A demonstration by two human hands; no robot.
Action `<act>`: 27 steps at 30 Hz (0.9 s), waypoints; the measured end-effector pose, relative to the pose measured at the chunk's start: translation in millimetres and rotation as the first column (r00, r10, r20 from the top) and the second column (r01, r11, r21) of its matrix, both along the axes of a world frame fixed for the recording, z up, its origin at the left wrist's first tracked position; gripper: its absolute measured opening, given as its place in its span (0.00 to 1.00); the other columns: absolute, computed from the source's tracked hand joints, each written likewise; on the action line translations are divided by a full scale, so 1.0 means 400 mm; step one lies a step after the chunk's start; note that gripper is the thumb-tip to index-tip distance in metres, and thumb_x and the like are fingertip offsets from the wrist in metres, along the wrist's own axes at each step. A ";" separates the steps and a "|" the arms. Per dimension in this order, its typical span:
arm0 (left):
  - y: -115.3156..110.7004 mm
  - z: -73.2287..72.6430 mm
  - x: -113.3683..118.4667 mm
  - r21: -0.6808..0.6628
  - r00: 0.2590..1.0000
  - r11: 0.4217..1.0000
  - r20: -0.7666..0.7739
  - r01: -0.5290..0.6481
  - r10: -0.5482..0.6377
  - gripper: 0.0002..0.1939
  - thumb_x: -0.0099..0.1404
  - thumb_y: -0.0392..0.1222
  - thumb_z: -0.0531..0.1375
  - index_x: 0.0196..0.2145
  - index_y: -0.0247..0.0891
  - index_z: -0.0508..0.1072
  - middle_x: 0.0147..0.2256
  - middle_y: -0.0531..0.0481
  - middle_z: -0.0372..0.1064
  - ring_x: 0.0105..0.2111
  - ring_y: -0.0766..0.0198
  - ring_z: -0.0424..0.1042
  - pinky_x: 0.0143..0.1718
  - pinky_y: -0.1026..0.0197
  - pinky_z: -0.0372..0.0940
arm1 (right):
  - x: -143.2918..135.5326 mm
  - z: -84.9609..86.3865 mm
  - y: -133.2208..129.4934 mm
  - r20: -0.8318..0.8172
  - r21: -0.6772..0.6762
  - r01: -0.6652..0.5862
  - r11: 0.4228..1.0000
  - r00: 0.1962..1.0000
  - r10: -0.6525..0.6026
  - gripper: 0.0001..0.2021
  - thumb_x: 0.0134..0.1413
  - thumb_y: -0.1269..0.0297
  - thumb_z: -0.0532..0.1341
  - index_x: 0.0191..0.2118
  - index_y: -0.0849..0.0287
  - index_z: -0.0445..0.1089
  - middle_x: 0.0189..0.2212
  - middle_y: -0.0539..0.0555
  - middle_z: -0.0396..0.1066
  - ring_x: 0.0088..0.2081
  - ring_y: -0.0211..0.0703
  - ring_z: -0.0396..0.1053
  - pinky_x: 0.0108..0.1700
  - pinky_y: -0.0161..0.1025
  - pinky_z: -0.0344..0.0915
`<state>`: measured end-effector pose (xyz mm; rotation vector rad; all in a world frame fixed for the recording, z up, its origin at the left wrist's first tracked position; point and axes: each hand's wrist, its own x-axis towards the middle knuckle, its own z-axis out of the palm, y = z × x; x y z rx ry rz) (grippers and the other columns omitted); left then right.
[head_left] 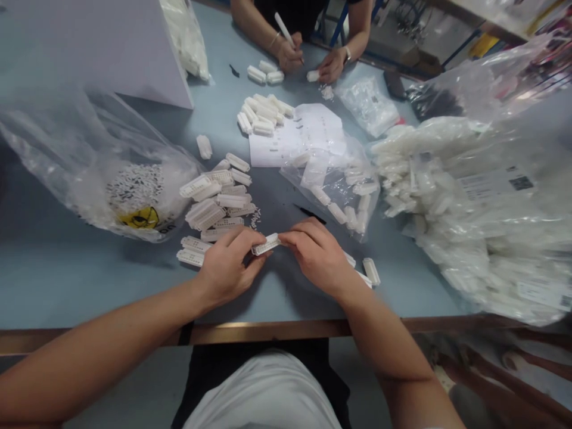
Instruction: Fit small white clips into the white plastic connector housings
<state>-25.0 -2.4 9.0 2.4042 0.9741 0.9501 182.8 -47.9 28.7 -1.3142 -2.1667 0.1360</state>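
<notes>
Between thumb and fingers, my left hand [230, 262] holds a white plastic connector [267, 245] above the table. My right hand [315, 253] is closed in a pinch at the connector's right end; whatever lies between its fingertips is too small to make out. Beside my left hand lies a pile of white connectors [218, 202], with tiny white pieces [256, 218] scattered at its right edge. A dark thin tool [310, 213] lies just beyond my right hand. More white parts [370, 271] lie partly hidden by my right hand and wrist.
An open clear bag of small white pieces [136, 190] lies left. Clear bags of white parts [353, 196] [473, 202] lie right. Printed paper [277, 143] carries more connectors. Across the table [134, 286], a person's hands [290, 55] hold a white pen and a part.
</notes>
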 end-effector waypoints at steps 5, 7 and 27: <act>-0.002 -0.003 0.000 0.047 1.000 0.999 0.013 0.027 -0.027 0.05 0.65 0.33 0.62 0.39 0.39 0.72 0.35 0.51 0.76 0.37 0.63 0.75 0.40 0.64 0.68 | 0.000 0.000 -0.003 0.038 0.016 -0.015 1.000 0.999 0.014 0.11 0.66 0.76 0.54 0.48 0.59 0.72 0.39 0.59 0.73 0.42 0.47 0.68 0.46 0.44 0.70; -0.002 -0.002 0.000 0.060 0.999 0.998 0.022 0.023 -0.024 0.05 0.64 0.33 0.62 0.39 0.39 0.72 0.35 0.51 0.76 0.37 0.63 0.75 0.40 0.64 0.68 | -0.001 -0.001 -0.004 0.022 0.022 -0.018 1.000 1.000 0.017 0.11 0.66 0.76 0.55 0.48 0.60 0.71 0.39 0.59 0.73 0.42 0.46 0.68 0.46 0.44 0.70; -0.005 0.002 -0.004 0.045 1.000 0.999 0.007 0.012 -0.013 0.05 0.65 0.34 0.61 0.39 0.40 0.73 0.36 0.50 0.78 0.38 0.61 0.77 0.40 0.61 0.71 | -0.008 0.009 -0.007 -0.005 0.000 -0.013 1.000 1.000 0.013 0.12 0.66 0.75 0.55 0.46 0.58 0.74 0.39 0.58 0.74 0.41 0.47 0.69 0.45 0.44 0.71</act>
